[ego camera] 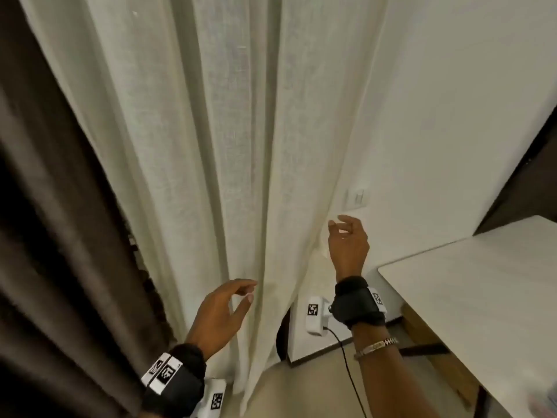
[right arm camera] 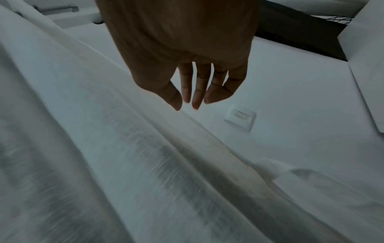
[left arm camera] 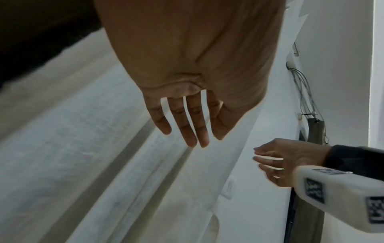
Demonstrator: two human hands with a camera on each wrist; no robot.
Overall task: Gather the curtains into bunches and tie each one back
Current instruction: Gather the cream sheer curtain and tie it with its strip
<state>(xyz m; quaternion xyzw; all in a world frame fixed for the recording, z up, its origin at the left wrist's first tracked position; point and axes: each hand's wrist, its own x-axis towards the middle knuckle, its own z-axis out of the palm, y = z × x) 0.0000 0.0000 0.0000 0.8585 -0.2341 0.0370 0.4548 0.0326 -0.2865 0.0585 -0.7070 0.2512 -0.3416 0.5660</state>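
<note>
A sheer cream curtain point(ego camera: 217, 152) hangs in long folds down the middle of the head view, and a dark brown curtain point(ego camera: 45, 206) hangs to its left. My left hand point(ego camera: 241, 292) is open in front of the sheer curtain's lower folds, fingers relaxed and holding nothing; it shows again as my left hand point(left arm camera: 187, 131). My right hand point(ego camera: 339, 227) is open by the curtain's right edge, close to the fabric, fingers loosely spread. In the right wrist view my right hand point(right arm camera: 193, 98) hovers above the sheer curtain point(right arm camera: 145, 148) without gripping it.
A white wall point(ego camera: 452, 116) with a light switch point(ego camera: 357, 199) stands right of the curtain. A pale table point(ego camera: 482, 297) juts in at the lower right. Cables and a dark strap point(left arm camera: 313, 129) hang on the wall.
</note>
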